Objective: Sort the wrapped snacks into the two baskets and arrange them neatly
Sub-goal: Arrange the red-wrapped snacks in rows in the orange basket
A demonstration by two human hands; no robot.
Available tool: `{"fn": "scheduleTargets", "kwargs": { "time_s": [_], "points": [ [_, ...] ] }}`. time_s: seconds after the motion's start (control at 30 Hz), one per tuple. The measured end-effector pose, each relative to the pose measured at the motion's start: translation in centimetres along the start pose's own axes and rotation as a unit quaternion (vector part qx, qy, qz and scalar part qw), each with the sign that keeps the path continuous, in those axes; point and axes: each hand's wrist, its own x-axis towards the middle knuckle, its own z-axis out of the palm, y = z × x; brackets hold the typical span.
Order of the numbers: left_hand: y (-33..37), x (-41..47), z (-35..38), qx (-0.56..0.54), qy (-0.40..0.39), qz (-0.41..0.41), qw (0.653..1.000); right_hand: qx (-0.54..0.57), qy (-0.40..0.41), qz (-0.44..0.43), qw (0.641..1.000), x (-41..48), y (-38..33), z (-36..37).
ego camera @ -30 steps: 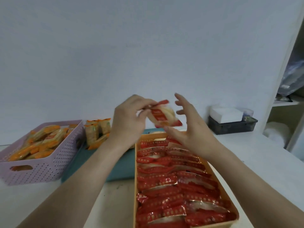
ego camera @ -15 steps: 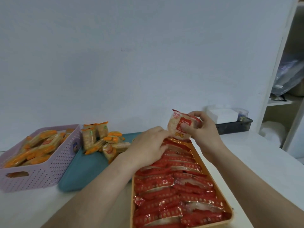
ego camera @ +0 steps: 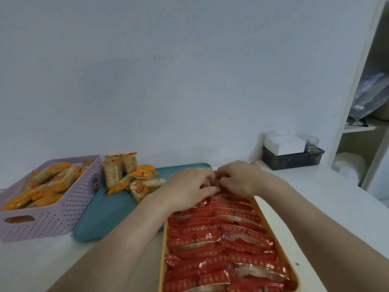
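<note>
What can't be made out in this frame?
- Head view: the fingers of both hands overlap, hiding any packet pinched at the orange basket's far end.
- Orange basket's near end: cut off by the bottom edge.
- Print on the orange packets on the teal tray: too small.

Glossy, crinkled foil-like film on the red snack packs (ego camera: 219, 237), with silvery reflective strips catching light, lower centre of the frame. Smooth matt orange plastic for the orange basket (ego camera: 163, 258) around them. Perforated lilac plastic, a dotted lattice with a satin sheen, on the purple basket (ego camera: 61, 216) at lower left. Shiny clear-and-orange film on the orange snack packs (ego camera: 128, 178), left of centre. Smooth, matt teal plastic on the tray (ego camera: 105, 216) beneath. Plain white, smooth, slightly sheened tabletop (ego camera: 328, 199). Dark, semi-translucent plastic on the box (ego camera: 292, 160) at right, with matt white paper tissues (ego camera: 283, 144) on top. Flat matt paint on the wall (ego camera: 168, 81).
</note>
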Motion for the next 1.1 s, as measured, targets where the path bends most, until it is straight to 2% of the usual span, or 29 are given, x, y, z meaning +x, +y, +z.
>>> {"fn": "scheduleTargets", "kwargs": {
  "time_s": [0.1, 0.17, 0.27, 0.33, 0.43, 0.5, 0.57, 0.63, 0.7, 0.8, 0.9, 0.97, 1.03, 1.1],
  "points": [
    [0.0, -0.9, -0.2, 0.005, 0.066, 0.010, 0.998, 0.015, 0.008, -0.012, 1.000, -0.3, 0.1, 1.8],
    [-0.4, -1.9, -0.5, 0.066, 0.107, 0.001, 0.992, 0.053, 0.049, -0.016, 0.997, -0.4, 0.6, 2.3],
    [-1.0, -3.3, -0.2, 0.143, 0.069, -0.026, 0.987, 0.084, 0.132, -0.043, 0.987, -0.5, 1.1, 2.6],
    [-1.0, -3.8, 0.0, 0.136, 0.050, -0.033, 0.989, 0.081, 0.140, -0.038, 0.986, -0.7, 1.0, 2.6],
    [-1.2, -4.0, -0.3, 0.081, 0.056, -0.032, 0.995, 0.086, 0.101, -0.017, 0.991, -1.1, 0.6, 1.9],
    [-1.5, -3.7, -0.8, 0.019, 0.094, -0.035, 0.995, 0.141, 0.105, -0.003, 0.984, -1.2, 0.7, 1.1],
    [-1.9, -3.3, -1.9, -0.072, 0.184, -0.059, 0.979, 0.267, 0.155, 0.026, 0.951, -1.0, 1.3, 0.2],
    [-3.5, -1.3, -3.2, -0.152, 0.251, -0.110, 0.950, 0.402, 0.177, 0.068, 0.896, 0.7, 2.4, -0.8],
    [-5.8, 1.2, -3.7, -0.193, 0.222, -0.161, 0.942, 0.452, 0.095, 0.087, 0.883, 2.8, 3.5, -1.3],
    [-9.3, 5.2, -2.1, -0.179, 0.079, -0.203, 0.959, 0.426, -0.032, 0.108, 0.898, 6.6, 4.8, -0.1],
    [-10.9, 8.2, 0.7, -0.103, -0.042, -0.191, 0.975, 0.388, -0.081, 0.090, 0.914, 10.5, 4.9, 1.9],
    [-11.5, 9.3, 2.3, -0.093, -0.099, -0.177, 0.975, 0.293, -0.103, 0.052, 0.949, 12.8, 4.8, 3.4],
    [-12.2, 10.1, 3.6, -0.117, -0.110, -0.169, 0.972, 0.169, -0.119, 0.032, 0.978, 14.8, 5.2, 4.9],
    [-12.8, 10.6, 4.4, -0.146, -0.074, -0.166, 0.972, 0.113, -0.131, 0.044, 0.984, 16.1, 5.6, 6.2]
  ]
}}
